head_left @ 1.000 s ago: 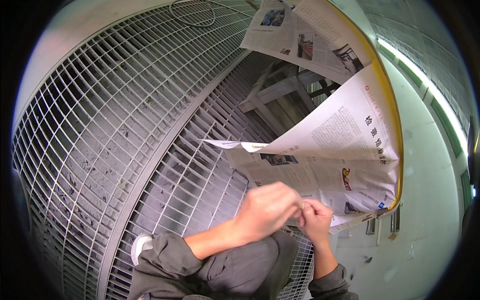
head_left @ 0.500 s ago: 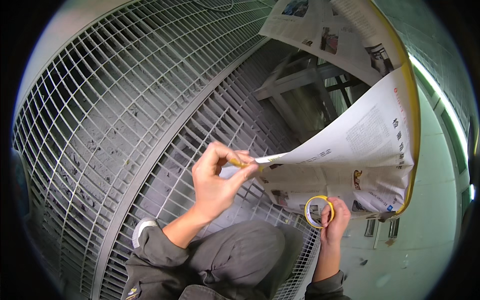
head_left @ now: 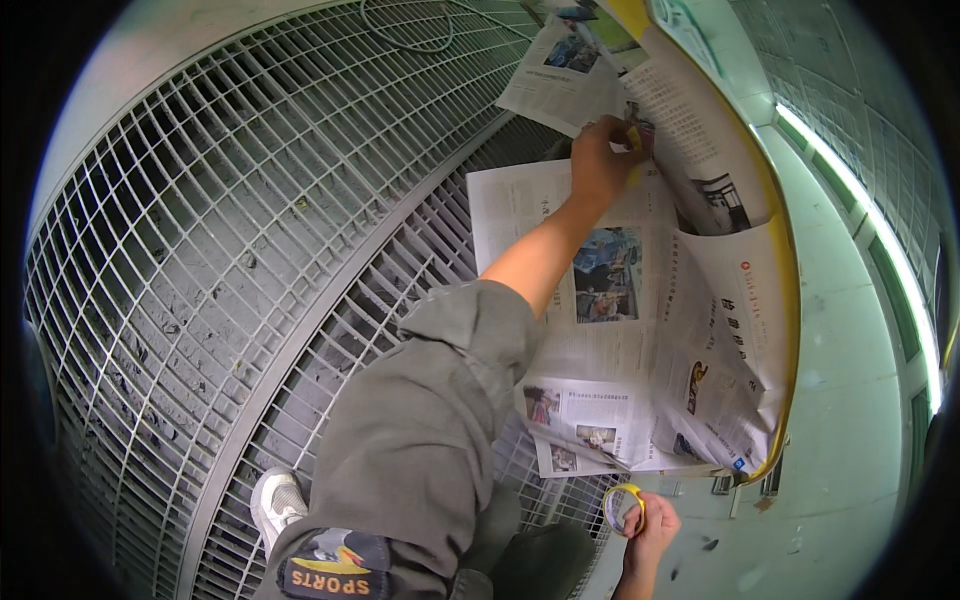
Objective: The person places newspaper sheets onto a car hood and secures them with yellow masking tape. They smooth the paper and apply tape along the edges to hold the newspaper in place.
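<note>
My left hand [head_left: 604, 165] reaches far forward over the newspaper sheets [head_left: 500, 215], its fingers pinched on a short strip of yellow tape [head_left: 634, 176]. Whether they also grip the paper is hard to see. The sheets hang from a curved edge lined with yellow tape [head_left: 790, 350], overlapping and creased toward the lower right. Lower down, my right hand [head_left: 654, 522] holds a roll of yellow tape [head_left: 609, 510] upright, with a fingertip through its ring.
Metal floor grating [head_left: 200, 270] spreads out on the left, with dusty debris beneath. A coiled hose [head_left: 405, 48] lies at the far end. To the right stand a pale green wall [head_left: 850, 400] and a bright light strip [head_left: 860, 200]. My shoe [head_left: 278, 505] rests on the grating.
My left hand has moved forward and right, up to the far newspaper sheets. The near sheet has swung out flat, covering the frame behind. My right hand has lowered with the tape roll.
</note>
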The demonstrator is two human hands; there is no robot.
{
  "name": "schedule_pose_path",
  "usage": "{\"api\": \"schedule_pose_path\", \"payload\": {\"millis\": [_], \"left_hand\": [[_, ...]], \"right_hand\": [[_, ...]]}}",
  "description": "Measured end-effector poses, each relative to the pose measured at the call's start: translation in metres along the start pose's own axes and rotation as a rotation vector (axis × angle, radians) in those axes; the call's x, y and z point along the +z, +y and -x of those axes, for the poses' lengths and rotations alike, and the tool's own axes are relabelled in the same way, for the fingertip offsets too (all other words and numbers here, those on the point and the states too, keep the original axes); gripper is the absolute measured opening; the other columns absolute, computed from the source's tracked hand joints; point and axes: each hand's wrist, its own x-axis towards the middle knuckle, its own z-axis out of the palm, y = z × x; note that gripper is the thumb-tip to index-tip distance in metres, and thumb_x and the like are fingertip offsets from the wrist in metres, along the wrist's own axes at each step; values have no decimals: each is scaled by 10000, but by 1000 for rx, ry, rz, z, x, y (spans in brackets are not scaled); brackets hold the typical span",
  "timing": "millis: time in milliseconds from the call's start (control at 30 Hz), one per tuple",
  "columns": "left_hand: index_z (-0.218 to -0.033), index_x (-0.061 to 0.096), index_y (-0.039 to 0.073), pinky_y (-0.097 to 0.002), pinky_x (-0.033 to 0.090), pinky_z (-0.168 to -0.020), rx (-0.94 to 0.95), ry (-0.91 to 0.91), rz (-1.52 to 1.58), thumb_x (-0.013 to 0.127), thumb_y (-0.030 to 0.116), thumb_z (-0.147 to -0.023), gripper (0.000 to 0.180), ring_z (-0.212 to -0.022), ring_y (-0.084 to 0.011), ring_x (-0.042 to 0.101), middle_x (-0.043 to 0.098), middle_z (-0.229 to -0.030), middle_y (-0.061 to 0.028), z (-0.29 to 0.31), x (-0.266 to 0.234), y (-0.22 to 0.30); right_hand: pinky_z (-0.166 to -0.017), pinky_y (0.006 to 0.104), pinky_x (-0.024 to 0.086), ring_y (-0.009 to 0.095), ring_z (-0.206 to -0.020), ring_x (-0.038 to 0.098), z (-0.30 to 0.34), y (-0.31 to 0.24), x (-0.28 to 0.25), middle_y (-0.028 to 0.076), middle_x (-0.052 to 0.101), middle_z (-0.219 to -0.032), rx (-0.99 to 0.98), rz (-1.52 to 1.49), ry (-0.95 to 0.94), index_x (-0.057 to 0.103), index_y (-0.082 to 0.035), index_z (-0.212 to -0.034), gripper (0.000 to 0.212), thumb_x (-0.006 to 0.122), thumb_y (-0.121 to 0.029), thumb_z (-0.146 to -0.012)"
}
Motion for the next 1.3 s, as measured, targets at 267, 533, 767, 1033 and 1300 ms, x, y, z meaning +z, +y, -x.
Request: {"api": "schedule_pose_path", "payload": {"millis": [267, 533, 767, 1033, 1300], "left_hand": [[-948, 722, 17, -360, 559, -755, 92, -45, 16, 814, 60, -709, 259, -786, -258, 718, 739, -849, -132, -15, 38, -24], [-889, 739, 30, -390, 561, -737, -77, 126, 529, 770, 89, -740, 163, -789, -319, 713, 720, -773, -164, -23, 71, -20], [-897, 704, -21, -462, 537, -757, 190, 65, -167, 684, 85, -824, 130, -840, -394, 672, 698, -886, -214, -36, 75, -15], [-984, 692, 27, -459, 526, -795, 166, 26, -154, 681, 217, -852, 232, -952, -407, 656, 696, -1023, -198, -46, 63, -6], [-965, 715, 48, -469, 529, -797, 138, 142, -48, 676, 273, -864, 250, -957, -405, 663, 700, -1033, -194, -56, 57, 11]], "right_hand": [[-409, 217, 318, 97, -435, 472, 20, 12, -18, 85, 603, -606, 34, 52, 18, 670, 45, -975, 232, 570, -164, -989], [-553, 282, 437, 144, -604, 574, 38, -5, 1, 55, 640, -725, 194, 175, 29, 674, -12, -840, 254, 605, -192, -1006], [-530, 223, 397, 76, -569, 534, 49, -17, 4, 21, 618, -662, 149, 267, 57, 670, -13, -795, 342, 553, -227, -1035], [-537, 224, 402, 75, -577, 533, 62, -18, 6, 7, 623, -687, 214, 252, 77, 706, -5, -916, 290, 551, -220, -1034], [-542, 228, 414, 84, -584, 535, 69, -11, 6, 16, 637, -725, 181, 207, 94, 719, 20, -1016, 261, 547, -176, -1027]]}}
